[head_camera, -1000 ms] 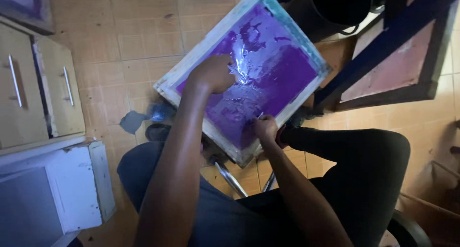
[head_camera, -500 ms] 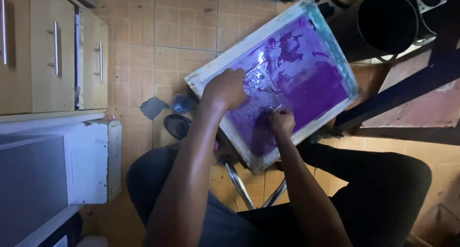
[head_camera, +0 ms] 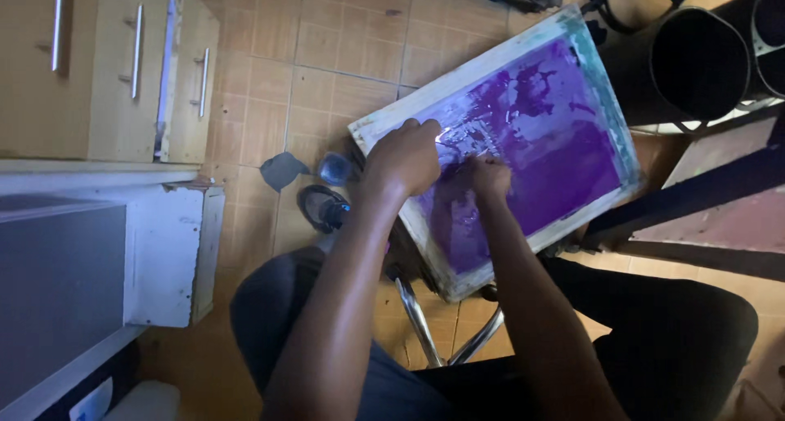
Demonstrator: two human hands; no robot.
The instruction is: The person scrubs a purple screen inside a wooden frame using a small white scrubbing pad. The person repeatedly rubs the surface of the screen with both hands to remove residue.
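Across the seated person's lap, a white-framed printing screen with purple mesh (head_camera: 531, 135) is lying tilted; the left hand (head_camera: 402, 158), fingers curled, is pressing on its frame edge; the right hand (head_camera: 488, 178) is pinching something too small to identify against the mesh; pale patches are showing centrally, while much purple coating is remaining.

The right hand (head_camera: 488, 178) curls over whatever its fingers press on the purple screen (head_camera: 564, 143), hiding it. The left hand (head_camera: 403, 155) covers the frame's edge at nine o'clock. Black tubes (head_camera: 695, 61) at two o'clock are cut off by the picture's edge.
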